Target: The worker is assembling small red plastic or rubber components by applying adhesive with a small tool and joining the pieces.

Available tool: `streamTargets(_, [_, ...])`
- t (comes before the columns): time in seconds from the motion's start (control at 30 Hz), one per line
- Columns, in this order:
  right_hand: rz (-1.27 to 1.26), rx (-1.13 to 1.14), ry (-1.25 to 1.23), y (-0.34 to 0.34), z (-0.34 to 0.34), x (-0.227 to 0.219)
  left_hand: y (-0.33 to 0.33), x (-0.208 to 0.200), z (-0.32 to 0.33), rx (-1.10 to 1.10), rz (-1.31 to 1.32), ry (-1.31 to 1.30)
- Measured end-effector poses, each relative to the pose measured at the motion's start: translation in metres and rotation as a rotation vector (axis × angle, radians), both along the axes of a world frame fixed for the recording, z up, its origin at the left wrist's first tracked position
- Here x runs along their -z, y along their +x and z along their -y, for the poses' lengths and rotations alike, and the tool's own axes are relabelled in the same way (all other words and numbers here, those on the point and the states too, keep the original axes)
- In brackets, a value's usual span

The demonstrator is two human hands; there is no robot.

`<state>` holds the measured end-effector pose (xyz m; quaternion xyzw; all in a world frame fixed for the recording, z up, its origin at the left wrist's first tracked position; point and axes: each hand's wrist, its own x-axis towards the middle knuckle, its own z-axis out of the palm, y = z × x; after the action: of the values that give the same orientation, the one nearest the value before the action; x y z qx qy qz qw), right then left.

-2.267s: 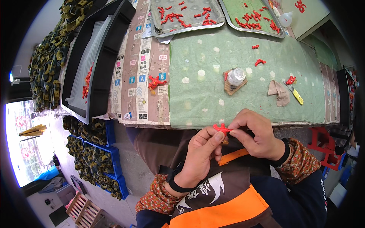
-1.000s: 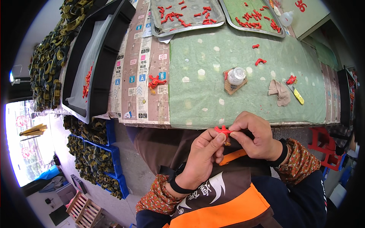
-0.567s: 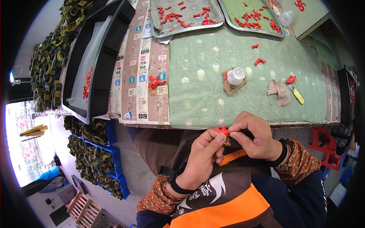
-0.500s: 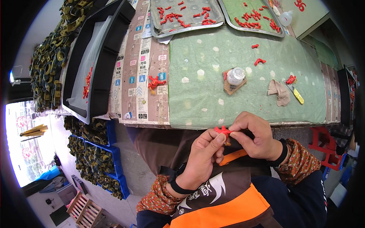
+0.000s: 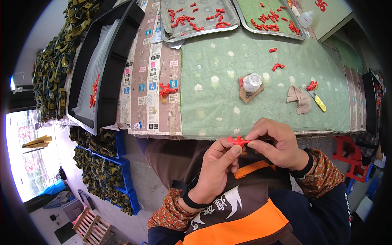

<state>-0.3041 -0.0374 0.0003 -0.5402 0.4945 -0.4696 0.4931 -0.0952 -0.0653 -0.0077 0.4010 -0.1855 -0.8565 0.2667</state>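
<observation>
Just off the table's near edge, a small red plastic figure (image 5: 237, 141) is pinched between both hands. My left hand (image 5: 219, 161) grips its left side and underside between thumb and fingers. My right hand (image 5: 274, 143) has thumb and forefinger closed on its right end. A bit of amber-coloured material shows under the figure, partly hidden by the fingers. Farther out on the green cloth stands a small clear jar (image 5: 252, 82) on a brown wooden pad (image 5: 247, 96). To its right lie a crumpled beige rag (image 5: 299, 100), a yellow-handled knife (image 5: 320, 103) and a red piece (image 5: 312, 85).
Two metal trays (image 5: 198, 36) (image 5: 281, 34) of red parts sit at the far side. A red and amber figure (image 5: 166, 90) lies left on the printed sheet. The black bin (image 5: 107, 77) stands beyond it. Blue crates (image 5: 122, 161) hold camouflage-coloured parts below. A red stool (image 5: 350, 160) is at right.
The red figure has turned slightly in my fingers and sits a little farther left. Both hands stay closed on it, nearly in place. The table items look the same.
</observation>
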Motion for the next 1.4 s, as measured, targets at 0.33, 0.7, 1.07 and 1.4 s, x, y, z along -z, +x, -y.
streamTargets(0.33, [0.363, -0.030, 0.348, 0.001, -0.002, -0.010, 0.003, 0.001, 0.001, -0.014, 0.143, -0.405])
streamTargets(0.7, [0.344, -0.018, 0.380, 0.004, -0.005, -0.023, 0.013, 0.007, 0.019, 0.017, 0.497, -1.606])
streamTargets(1.07, [-0.102, -0.049, -0.029, 0.010, -0.007, -0.032, 0.023, 0.011, 0.029, 0.017, 0.489, -2.109])
streamTargets(1.4, [-0.145, -0.073, -0.083, 0.012, -0.008, -0.025, 0.028, 0.018, 0.033, 0.055, 0.436, -2.237])
